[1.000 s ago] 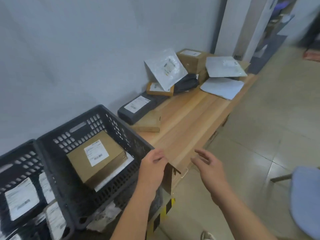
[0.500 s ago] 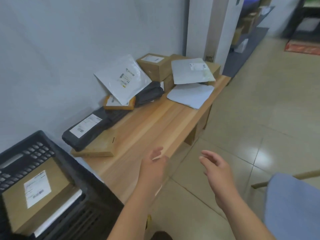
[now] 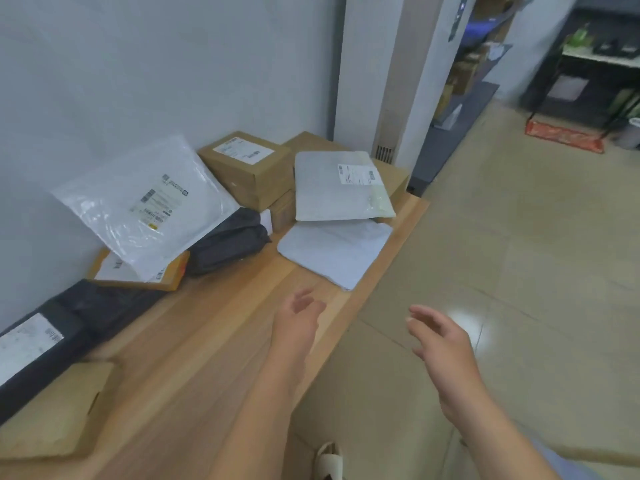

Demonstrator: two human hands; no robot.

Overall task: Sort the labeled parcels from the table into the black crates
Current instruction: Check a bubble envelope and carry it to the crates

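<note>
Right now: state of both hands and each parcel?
left hand, open, empty, over the table
right hand, open, empty, over the floor
white mailer, leaning on the wall, label up
labeled box, closed, stacked on a lower box
grey mailer, tilted atop the rear box, label up
pale mailer, flat on the table, no label showing
black parcel, lying along the wall, label up
plain box, closed, flat on the table

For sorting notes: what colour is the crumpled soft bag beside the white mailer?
The crumpled soft bag is dark grey; head view.
</note>
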